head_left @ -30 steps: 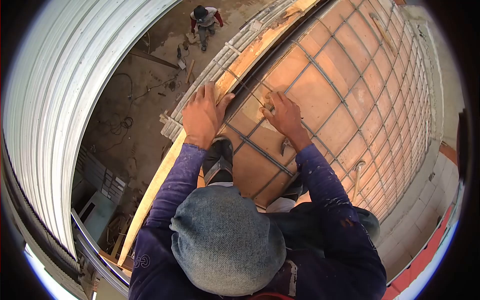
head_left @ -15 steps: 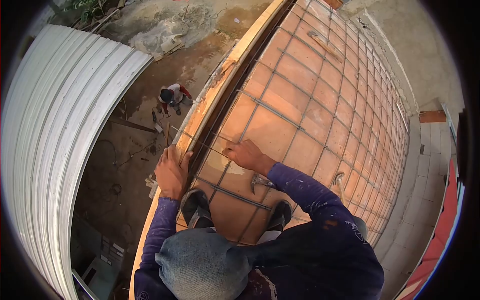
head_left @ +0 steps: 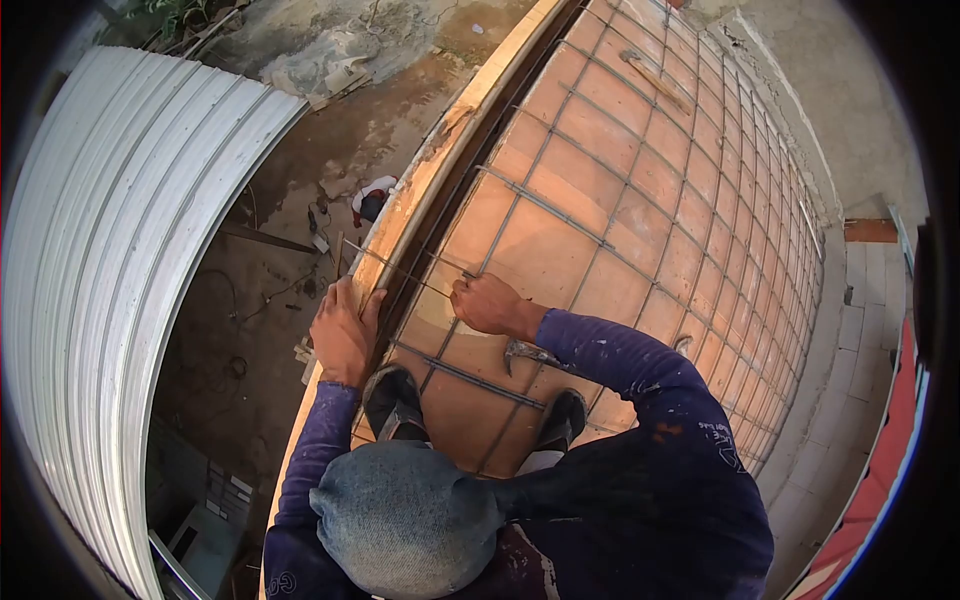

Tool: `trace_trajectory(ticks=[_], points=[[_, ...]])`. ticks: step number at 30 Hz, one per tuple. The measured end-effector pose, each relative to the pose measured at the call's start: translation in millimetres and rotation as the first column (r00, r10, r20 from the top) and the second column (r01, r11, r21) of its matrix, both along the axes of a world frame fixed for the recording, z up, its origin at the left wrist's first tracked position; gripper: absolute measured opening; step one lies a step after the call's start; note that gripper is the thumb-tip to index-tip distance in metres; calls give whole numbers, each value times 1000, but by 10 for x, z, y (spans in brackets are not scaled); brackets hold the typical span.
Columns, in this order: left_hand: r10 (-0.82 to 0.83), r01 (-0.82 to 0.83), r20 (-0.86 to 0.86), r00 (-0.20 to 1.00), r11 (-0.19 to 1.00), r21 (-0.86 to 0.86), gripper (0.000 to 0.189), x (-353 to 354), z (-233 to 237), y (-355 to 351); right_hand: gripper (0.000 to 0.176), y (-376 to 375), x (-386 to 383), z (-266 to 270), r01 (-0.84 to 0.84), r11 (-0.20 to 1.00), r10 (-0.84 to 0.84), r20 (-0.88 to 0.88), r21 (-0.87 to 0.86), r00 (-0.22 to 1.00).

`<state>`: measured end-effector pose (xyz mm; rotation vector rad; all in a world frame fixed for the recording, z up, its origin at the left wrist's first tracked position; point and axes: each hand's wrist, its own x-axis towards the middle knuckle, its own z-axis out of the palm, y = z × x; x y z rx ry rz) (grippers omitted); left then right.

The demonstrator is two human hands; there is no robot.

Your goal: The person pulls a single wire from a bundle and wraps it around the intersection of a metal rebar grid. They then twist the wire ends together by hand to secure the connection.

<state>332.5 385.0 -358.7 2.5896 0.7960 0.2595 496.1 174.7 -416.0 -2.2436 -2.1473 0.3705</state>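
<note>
My left hand (head_left: 343, 333) grips the wooden edge board (head_left: 425, 175), its thumb toward the inner side. My right hand (head_left: 492, 304) is closed, knuckles up, at the end of a thin steel rod (head_left: 405, 272). That rod runs across the dark gap beside the board, and its far end sticks out past the board's outer side. The fingertips of my right hand are hidden. Around it lies a grid of steel bars (head_left: 560, 215) over orange-brown panels (head_left: 570, 180). A claw hammer (head_left: 522, 350) lies just below my right forearm, partly covered by the sleeve.
My shoes (head_left: 395, 400) stand on the panels between bars. Beyond the board is a drop to the ground, where a person (head_left: 372, 200) works. A corrugated metal roof (head_left: 150, 200) is at left. Another hammer (head_left: 655, 80) lies on the grid farther off.
My right hand has shifted very slightly, still closed at the rod; my left hand stays on the board. The person below has bent over and moved nearer the board. The view has tilted slightly.
</note>
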Motion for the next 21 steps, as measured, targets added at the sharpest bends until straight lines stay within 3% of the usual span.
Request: trace_trajectory(ticks=[1,3,9,12,14,19,21], points=[[-7,7,-1,1000,1000,-2,49,18,6,12,22,33,-15,36,-10,1000,10,4,5,1000],[-18,18,-8,1000,1000,-9,48,53,12,47,23,21,-143,125,128,987,-126,29,-101,992],[-32,31,-23,999,998,-47,49,36,-55,45,22,81,-265,80,284,952,-279,62,-117,958],[-10,9,-24,1000,999,-42,51,33,-13,36,21,10,-239,221,267,963,-265,51,-36,963],[21,-30,-121,992,997,-72,53,85,49,37,20,15,-249,140,282,959,-280,54,-41,959],[-2,-10,-99,995,993,-120,56,51,54,93,20,22,-182,166,244,969,-240,81,-47,967],[-6,-10,-110,994,990,-139,57,62,79,76,22,27,-179,144,222,963,-216,53,-154,975]])
